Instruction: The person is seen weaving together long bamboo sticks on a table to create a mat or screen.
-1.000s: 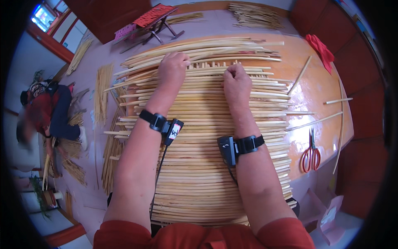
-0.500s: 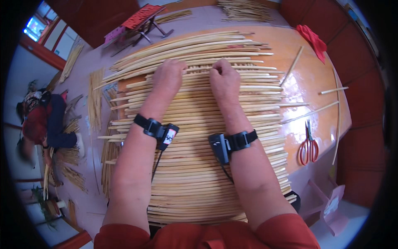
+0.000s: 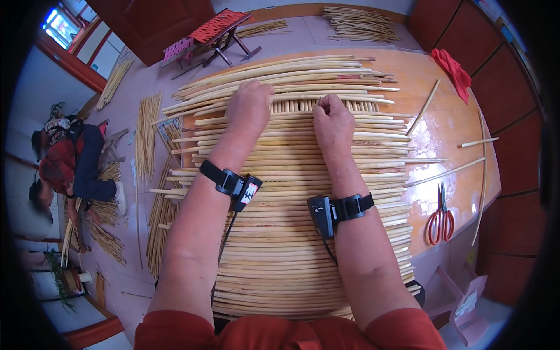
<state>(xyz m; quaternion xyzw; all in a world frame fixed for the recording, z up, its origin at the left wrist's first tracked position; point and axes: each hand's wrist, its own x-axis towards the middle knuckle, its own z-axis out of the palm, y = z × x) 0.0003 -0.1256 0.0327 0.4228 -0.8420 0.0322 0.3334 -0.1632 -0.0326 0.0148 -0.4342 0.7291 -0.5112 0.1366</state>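
Pale split reeds lie side by side as a wide mat (image 3: 303, 233) under both your forearms, stretching from your lap out past your knuckles. Your left hand (image 3: 249, 106) rests curled on the mat's far rows, fingers folded down against the stalks; whether it pinches one stalk or just presses on them you cannot tell from this angle. Your right hand (image 3: 332, 119) sits just beside it, closed into a loose fist with the thumb and fingers pinched together on a thin stalk at the row where short upright ends show between your two hands. Beyond both fists more long reeds (image 3: 280, 73) are stacked across the mat's far edge. Each wrist wears a black strap: the left strap (image 3: 230, 182) carries a small device with a cable running back along your arm, the right strap (image 3: 338, 210) likewise. Off to the right of your right hand, on the orange table (image 3: 461, 125), loose sticks (image 3: 446, 172) lie well apart, and red-handled scissors (image 3: 440, 219) lie nearer your right elbow. A red cloth (image 3: 452, 67) sits at the table's far right. Far left of your left arm, another person (image 3: 70, 163) sits on the floor among bundles.
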